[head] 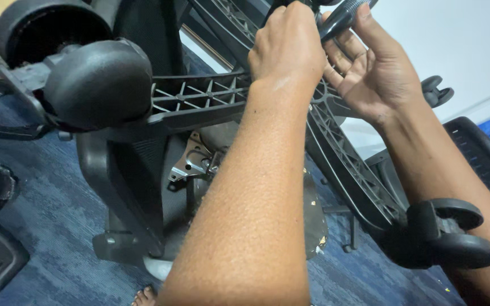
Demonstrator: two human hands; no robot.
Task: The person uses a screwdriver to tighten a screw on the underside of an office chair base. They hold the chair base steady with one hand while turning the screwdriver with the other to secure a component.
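The chair base [199, 99] under the left hand [287, 48] is matt black plastic, its underside moulded in open ribs. The gas-lift cylinder [341, 17] against the right hand's [375, 73] fingers is smooth, glossy dark metal. The caster [100, 82] left of the left hand is satin black plastic with a soft sheen; the caster [455, 235] below the right forearm looks the same. The tilt mechanism [197, 161] below the left wrist is bare grey metal, dull and scuffed. The floor [46, 204] is blue carpet, rough and mottled.

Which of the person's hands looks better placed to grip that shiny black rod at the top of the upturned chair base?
Probably the right hand: its open fingers already touch the rod. The left hand is closed in a fist at the base's hub.
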